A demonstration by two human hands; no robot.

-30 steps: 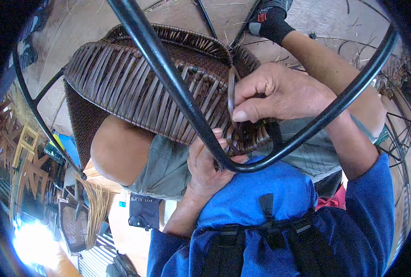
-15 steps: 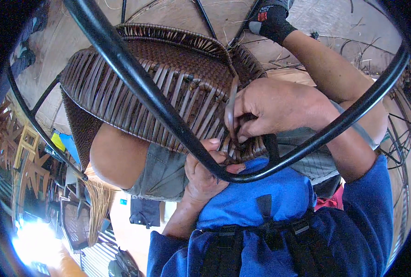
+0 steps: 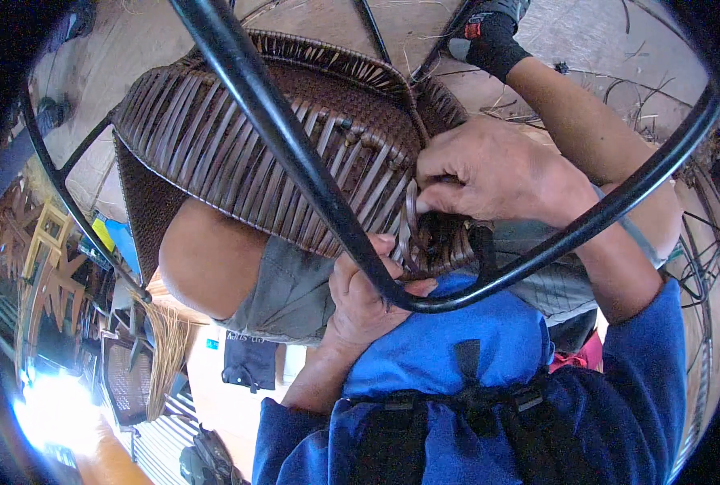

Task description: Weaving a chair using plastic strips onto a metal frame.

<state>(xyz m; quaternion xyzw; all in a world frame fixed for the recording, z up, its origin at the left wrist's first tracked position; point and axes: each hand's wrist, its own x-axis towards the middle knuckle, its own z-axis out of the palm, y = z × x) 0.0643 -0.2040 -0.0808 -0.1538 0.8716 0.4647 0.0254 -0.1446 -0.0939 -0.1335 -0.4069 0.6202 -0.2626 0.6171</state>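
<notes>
A dark brown woven seat (image 3: 239, 174) with rows of flat strands lies across my lap, inside a bent black metal frame (image 3: 283, 141). My right hand (image 3: 497, 174) is closed in a pinch at a brown weaving strip (image 3: 410, 214), which curves in a small loop by the seat's near right corner. My left hand (image 3: 360, 295) grips that corner from below, thumb and fingers on either side of the wrapped strands; the frame tube crosses in front of part of it. Beneath my right hand, a dark gap shows in the weave.
My bare knee (image 3: 210, 255) supports the seat's left side. Loose fibres (image 3: 647, 93) are scattered on the floor at the upper right. At the left stand a bundle of straw (image 3: 166, 356) and wooden frames (image 3: 49, 242). More black metal rods (image 3: 691, 267) are at the far right.
My right hand has moved up from the corner, and the strip's long upright loop has become shorter and lower. My left hand keeps its hold. The view has shifted slightly.
</notes>
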